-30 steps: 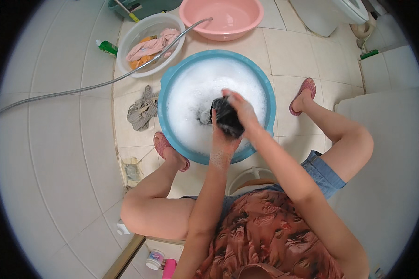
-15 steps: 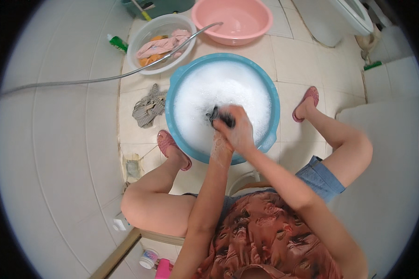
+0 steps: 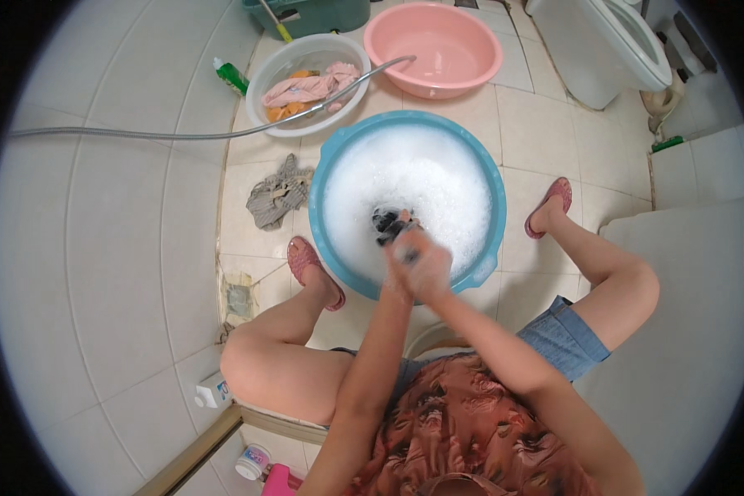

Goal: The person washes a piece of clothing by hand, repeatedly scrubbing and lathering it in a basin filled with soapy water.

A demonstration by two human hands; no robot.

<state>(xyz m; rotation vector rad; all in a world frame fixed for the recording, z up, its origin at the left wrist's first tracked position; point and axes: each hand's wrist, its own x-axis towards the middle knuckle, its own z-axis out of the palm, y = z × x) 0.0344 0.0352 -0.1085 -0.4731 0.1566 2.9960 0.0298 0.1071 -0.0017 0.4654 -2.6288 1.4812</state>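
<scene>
A blue basin (image 3: 323, 240) full of white suds (image 3: 409, 165) stands on the floor between my feet. Over its near half, my left hand (image 3: 398, 266) and my right hand (image 3: 429, 263) are closed together around a wet dark cloth (image 3: 391, 225). Part of the cloth hangs out past my fingers and touches the foam. My right hand is smeared by motion and covers much of the left. What kind of garment the cloth is does not show.
A pink basin (image 3: 484, 68) and a whitish tub (image 3: 257, 93) holding pink and orange clothes stand at the back. A shower hose (image 3: 182, 135) crosses over the tub. A grey striped cloth (image 3: 277, 197) lies left of the blue basin; a toilet (image 3: 595, 50) is at far right.
Both my hands have come nearer to me with the dark cloth, and more of it shows beyond my fingers. The whole view has shifted slightly.
</scene>
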